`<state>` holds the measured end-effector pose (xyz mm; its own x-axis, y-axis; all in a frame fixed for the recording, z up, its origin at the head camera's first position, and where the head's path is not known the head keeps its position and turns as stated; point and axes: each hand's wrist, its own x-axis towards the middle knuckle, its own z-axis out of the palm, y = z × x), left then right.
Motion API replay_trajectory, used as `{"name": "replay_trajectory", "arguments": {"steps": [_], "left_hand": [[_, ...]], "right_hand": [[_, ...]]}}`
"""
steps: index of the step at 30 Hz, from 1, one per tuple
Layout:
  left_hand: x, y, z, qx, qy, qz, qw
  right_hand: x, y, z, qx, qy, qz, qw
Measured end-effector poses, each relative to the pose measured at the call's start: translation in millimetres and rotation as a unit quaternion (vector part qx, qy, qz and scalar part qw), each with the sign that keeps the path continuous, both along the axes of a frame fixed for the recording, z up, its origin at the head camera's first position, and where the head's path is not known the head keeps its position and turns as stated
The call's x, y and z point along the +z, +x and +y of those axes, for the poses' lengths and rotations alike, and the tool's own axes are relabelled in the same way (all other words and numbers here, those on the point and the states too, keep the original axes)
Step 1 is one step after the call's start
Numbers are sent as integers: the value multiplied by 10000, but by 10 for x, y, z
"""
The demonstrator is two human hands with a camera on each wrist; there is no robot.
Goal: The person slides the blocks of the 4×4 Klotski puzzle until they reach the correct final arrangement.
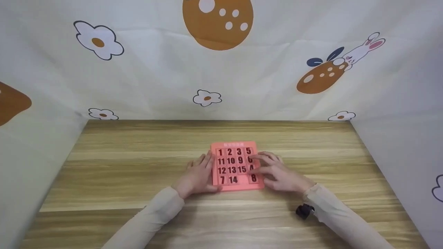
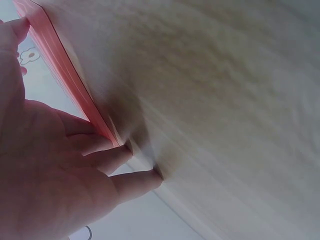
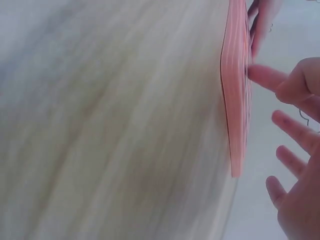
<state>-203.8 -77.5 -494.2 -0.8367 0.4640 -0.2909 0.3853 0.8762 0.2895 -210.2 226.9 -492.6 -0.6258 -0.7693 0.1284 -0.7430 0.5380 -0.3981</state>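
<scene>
A cream cloth printed with brown strawberry shapes, white flowers and a white rabbit (image 1: 152,69) hangs behind and beside a striped, wood-grain tabletop (image 1: 121,180). A person's two arms, in pale cream sleeves (image 1: 346,218), reach in from the near edge. Between the hands, flat on the middle of the tabletop, lies a coral-pink, nearly square number-puzzle board (image 1: 242,187). The left hand (image 1: 195,177) is open, fingers along the board's left edge, thumb at its near-left corner. The right hand (image 1: 285,177) is open with fingers spread, reaching over the right column; one fingertip touches the board. A small black object (image 1: 303,211) sits by the right cuff. Pink square tiles with black numerals (image 1: 232,170) read 1, 2, 3, 5; 11, 10, 9, 6; 12, 13, 15, 4; then 7, 14, a gap, 8. Fingers partly cover 6 and 4.
</scene>
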Motion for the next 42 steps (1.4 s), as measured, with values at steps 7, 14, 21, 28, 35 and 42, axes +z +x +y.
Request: {"name": "replay_trajectory", "arguments": {"steps": [7, 14, 21, 28, 35, 42], "left_hand": [[1, 3, 10, 1, 84, -50, 10000], [7, -6, 8, 35, 87, -71, 9999], [28, -13, 6, 59, 76, -158, 9998], [36, -2, -3, 31, 51, -179, 9998], [56, 12, -16, 16, 112, -132, 9998], [42, 7, 9, 85, 51, -209, 9997]], "right_hand": [[-35, -3, -55, 204, 347, 33, 9992], [-3, -4, -59, 631, 75, -37, 9980], [5, -78, -112, 11, 280, -186, 9994], [-38, -172, -150, -227, 391, -313, 9985], [-69, -137, -112, 67, 588, -75, 9982], [-58, -198, -120, 62, 421, -218, 9989]]}}
